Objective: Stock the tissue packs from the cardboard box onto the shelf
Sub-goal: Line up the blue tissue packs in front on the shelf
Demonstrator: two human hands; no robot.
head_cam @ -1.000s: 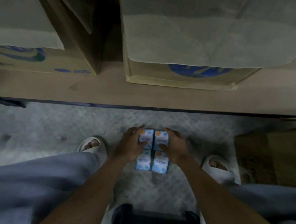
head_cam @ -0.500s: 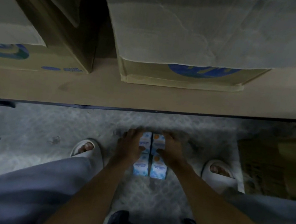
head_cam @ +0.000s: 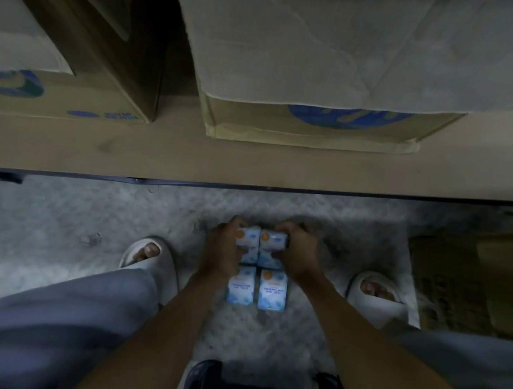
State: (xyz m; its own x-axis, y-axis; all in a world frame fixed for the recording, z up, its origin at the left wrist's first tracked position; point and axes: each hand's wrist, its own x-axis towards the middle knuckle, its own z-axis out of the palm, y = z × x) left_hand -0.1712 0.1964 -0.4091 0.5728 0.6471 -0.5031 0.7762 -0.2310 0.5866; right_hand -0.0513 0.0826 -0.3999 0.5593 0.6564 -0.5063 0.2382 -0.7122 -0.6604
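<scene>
1. Both grips clench the far packs [head_cam: 260, 240]: left hand [head_cam: 222, 248], right hand [head_cam: 297, 255], on the floor [head_cam: 83, 214].
2. Near packs [head_cam: 257, 287] lie loose.
3. Gathering step; next, lift level to the shelf [head_cam: 156, 155].

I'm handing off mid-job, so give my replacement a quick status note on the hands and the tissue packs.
Left hand and right hand: together clasping the far pair of tissue packs from both sides.
Near pair of packs: on the floor, untouched, between the feet.
Shelf: only cardboard boxes show on it, no packs visible.
Left: lift all four packs onto the shelf.
</scene>
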